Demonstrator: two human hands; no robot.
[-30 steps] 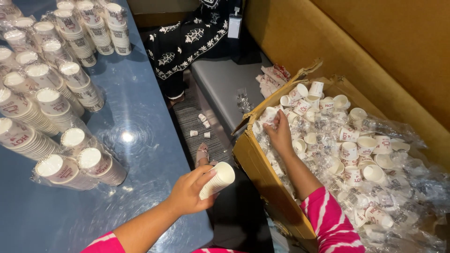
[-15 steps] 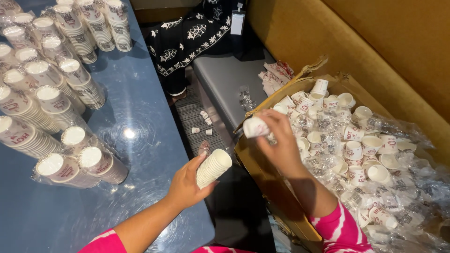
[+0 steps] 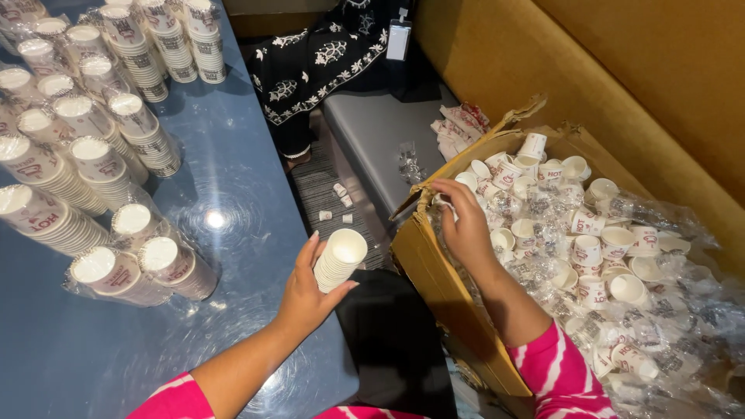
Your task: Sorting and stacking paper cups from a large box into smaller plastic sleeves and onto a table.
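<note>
I see the left hand [image 3: 306, 291] with its fingers clenched around a short stack of nested white paper cups [image 3: 340, 259], held tilted over the near edge of the blue worktop [image 3: 233, 163]. The right hand [image 3: 466, 225] reaches into the cardboard box [image 3: 434, 279] on the right; its fingers curl down among the loose cups [image 3: 590, 248], and I cannot tell whether they grasp 1. In my judgement, the step goes well if the stack's open mouth faces the box and each cup seats squarely. The cups are thin, smooth, tapered paper. Crinkled clear plastic wrap [image 3: 675, 310] lies among them. Wrapped cup sleeves [image 3: 116, 264] lie on the glossy worktop at left.
</note>
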